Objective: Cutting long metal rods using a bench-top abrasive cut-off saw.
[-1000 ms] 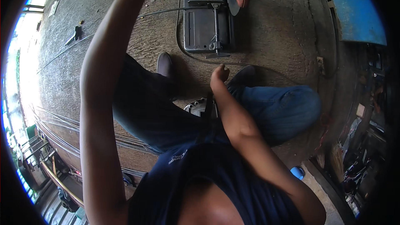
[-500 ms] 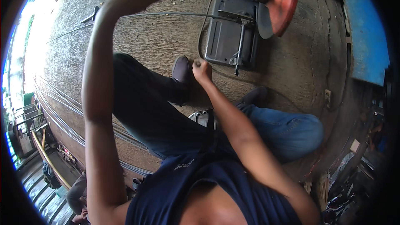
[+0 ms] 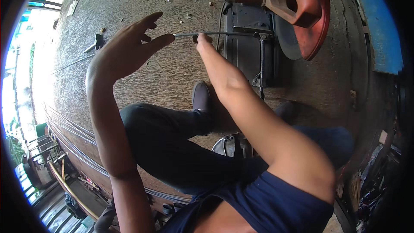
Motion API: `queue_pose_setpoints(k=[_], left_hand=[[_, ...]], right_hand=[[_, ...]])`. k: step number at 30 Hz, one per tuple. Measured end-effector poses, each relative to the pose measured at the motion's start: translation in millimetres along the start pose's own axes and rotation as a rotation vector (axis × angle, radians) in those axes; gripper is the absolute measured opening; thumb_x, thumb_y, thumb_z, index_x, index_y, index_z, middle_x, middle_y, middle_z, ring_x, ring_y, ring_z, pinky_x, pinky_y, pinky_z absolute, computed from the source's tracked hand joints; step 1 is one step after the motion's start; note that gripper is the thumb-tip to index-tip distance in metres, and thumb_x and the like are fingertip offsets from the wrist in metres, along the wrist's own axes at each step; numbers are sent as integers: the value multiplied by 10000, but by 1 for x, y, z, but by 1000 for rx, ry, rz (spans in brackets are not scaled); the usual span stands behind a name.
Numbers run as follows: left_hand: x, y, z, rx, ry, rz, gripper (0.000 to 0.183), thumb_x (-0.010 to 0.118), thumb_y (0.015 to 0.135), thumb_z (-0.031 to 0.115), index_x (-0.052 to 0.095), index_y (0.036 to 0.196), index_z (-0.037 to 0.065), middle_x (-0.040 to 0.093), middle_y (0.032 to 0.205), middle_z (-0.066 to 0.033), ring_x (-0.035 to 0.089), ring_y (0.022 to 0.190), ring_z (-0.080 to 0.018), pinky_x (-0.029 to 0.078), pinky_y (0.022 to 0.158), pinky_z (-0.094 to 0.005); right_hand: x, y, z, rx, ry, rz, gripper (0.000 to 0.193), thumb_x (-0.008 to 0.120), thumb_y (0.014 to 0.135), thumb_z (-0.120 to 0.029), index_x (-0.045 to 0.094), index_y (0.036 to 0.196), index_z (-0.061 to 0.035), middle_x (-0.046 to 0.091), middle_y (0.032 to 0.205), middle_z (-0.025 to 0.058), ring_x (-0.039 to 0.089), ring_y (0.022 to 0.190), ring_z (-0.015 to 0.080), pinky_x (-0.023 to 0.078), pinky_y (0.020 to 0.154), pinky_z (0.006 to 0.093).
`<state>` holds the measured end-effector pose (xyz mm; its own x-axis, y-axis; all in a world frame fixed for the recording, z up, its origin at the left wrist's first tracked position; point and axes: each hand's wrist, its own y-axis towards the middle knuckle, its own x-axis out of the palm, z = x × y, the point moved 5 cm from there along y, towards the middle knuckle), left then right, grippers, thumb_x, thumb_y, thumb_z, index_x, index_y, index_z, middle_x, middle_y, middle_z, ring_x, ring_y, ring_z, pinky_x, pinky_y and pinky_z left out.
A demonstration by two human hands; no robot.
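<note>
A thin grey metal rod (image 3: 215, 33) runs across the base (image 3: 246, 51) of a cut-off saw, by its clamp screw (image 3: 262, 60). The saw's red guard (image 3: 317, 17) and grey disc (image 3: 287, 39) stand to the right of the base. Over the rod's left stretch reaches my left hand (image 3: 129, 49), fingers apart, its thumb tip at the rod. Just left of the base, my right hand (image 3: 204, 42) is closed at the rod. Something small and dark shows at its fingers; I cannot make out what it is.
A dark plier-like tool (image 3: 95, 43) lies on the rough floor beyond my left wrist. Several long rods (image 3: 82, 146) lie at the left. Between my legs sits a round silvery metal thing (image 3: 226, 146). A blue panel (image 3: 379, 30) stands at the right.
My right hand has moved up and away from beside my shoe to the rod. My left hand has come down to the rod, thumb out. The view has shifted.
</note>
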<state>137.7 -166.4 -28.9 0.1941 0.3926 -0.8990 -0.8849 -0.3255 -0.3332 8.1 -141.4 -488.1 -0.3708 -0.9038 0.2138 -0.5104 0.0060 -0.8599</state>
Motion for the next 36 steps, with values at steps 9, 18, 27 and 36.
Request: queue_pose_setpoints(k=[9,18,27,36], left_hand=[[-5,-7,22,82,-31,8,587,604,865,402,400,1369,182,535,1263,-143,615,1034,-250,511,849,-386],[-4,2,14,-19,54,-70,590,580,878,410,372,1382,186,530,1272,-141,609,1050,-251,509,864,-393],[11,22,45,92,-12,-100,585,561,885,438,373,1383,194,512,1294,-137,592,1077,-245,500,881,-387],[100,104,-32,137,141,-254,663,580,836,535,454,1317,96,619,1121,-177,597,1045,-298,505,847,-391]], right_hand=[[-5,-2,9,47,-147,-143,295,723,788,-307,605,928,-76,635,799,75,605,617,173,429,467,335],[-14,-13,-2,-216,-307,125,400,604,868,-342,652,939,50,668,964,183,649,887,295,505,748,380],[-82,-3,-77,-85,393,49,215,493,893,-160,574,991,12,598,682,71,616,594,187,495,482,245],[-155,-262,-41,-649,-1414,-1237,301,625,798,-271,661,934,-5,672,870,168,653,794,269,507,753,361]])
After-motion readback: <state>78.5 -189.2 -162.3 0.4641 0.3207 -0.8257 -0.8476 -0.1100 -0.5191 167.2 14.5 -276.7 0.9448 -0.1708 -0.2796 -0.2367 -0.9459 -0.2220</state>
